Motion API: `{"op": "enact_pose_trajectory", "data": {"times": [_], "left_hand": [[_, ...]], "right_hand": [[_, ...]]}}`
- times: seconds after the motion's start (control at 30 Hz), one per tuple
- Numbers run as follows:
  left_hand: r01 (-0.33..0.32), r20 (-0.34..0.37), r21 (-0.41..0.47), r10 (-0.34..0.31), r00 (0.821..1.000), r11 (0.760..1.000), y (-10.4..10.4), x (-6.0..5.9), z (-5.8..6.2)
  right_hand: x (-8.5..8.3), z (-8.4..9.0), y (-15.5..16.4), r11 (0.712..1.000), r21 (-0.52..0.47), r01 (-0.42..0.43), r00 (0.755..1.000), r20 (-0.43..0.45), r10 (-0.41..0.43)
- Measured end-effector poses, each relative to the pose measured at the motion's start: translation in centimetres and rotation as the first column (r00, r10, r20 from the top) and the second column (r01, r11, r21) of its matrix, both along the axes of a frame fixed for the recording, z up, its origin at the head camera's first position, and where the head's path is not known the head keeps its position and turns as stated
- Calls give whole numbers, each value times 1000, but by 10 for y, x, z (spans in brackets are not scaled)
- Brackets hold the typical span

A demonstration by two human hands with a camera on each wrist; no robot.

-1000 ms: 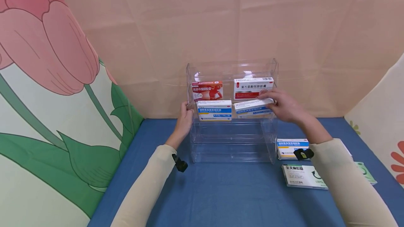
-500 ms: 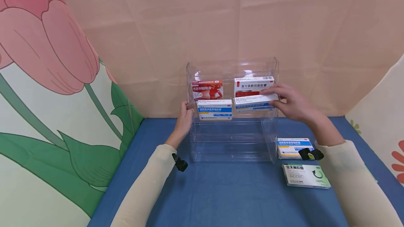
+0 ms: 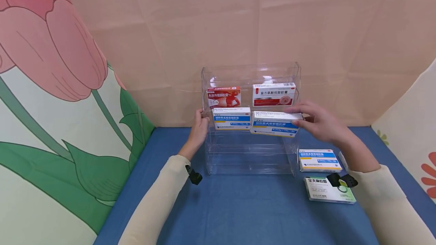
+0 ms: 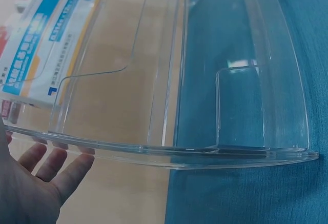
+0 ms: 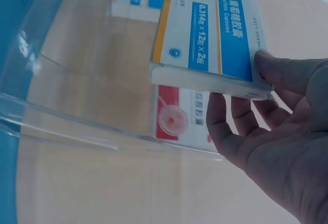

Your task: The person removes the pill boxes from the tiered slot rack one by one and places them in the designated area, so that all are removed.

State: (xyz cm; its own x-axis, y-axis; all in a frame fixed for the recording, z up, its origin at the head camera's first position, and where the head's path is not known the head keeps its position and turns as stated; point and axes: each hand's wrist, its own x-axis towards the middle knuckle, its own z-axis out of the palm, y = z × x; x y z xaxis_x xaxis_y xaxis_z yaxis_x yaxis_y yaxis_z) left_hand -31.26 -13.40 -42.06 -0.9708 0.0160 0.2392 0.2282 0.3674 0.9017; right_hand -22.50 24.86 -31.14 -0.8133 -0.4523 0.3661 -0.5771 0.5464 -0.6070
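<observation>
Right hand: the right hand (image 3: 318, 124) pinches a blue-and-white box (image 3: 275, 123) by its right end, thumb on the near face and fingers (image 5: 241, 116) behind it — the box is tilted, at the right side of the rack's middle shelf.
Left hand: the left hand (image 3: 198, 127) rests on the left wall of the clear rack (image 3: 250, 154); in the left wrist view its fingers (image 4: 51, 165) lie nearly straight along the acrylic edge, gripping nothing.
Rack: a clear three-tier acrylic stand at the far middle of the table, against the back wall.
Top shelf: a red box (image 3: 223, 97) on the left, a white-and-red box (image 3: 274, 93) on the right.
Middle shelf: a second blue box (image 3: 231, 118) stands upright on the left, just beside the held one.
Table: a blue cloth (image 3: 245, 207) covers it; to the right of the rack lie a third blue box (image 3: 318, 160) and, nearer, a green-and-white box (image 3: 321, 189), well apart from the rack.
Room: peach fabric backdrop (image 3: 218, 22) behind — on the left a panel printed with a pink tulip (image 3: 51, 44) and green leaves, on the right a pale panel with an orange flower (image 3: 430, 169).
</observation>
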Motion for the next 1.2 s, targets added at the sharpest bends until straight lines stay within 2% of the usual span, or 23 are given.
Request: {"op": "enact_pose_trajectory", "data": {"times": [0.2, 0.6, 1.0, 1.2], "left_hand": [[-2, -17, -7, 1, 1000, 1000, 0, -2, 0], [4, -18, -17, -4, 1000, 1000, -1, -3, -1], [-5, -12, -22, 5, 1000, 1000, 0, -2, -1], [-9, -17, -37, 8, 1000, 999, 0, -1, 0]], "right_hand": [[6, -16, -5, 1000, 10, 3, 988, 153, -4], [11, -54, -25, 1000, 7, -5, 932, 362, 2], [12, -83, -46, 998, -18, -56, 886, 459, 58], [14, -97, -55, 996, -64, -66, 852, 515, 89]]}}
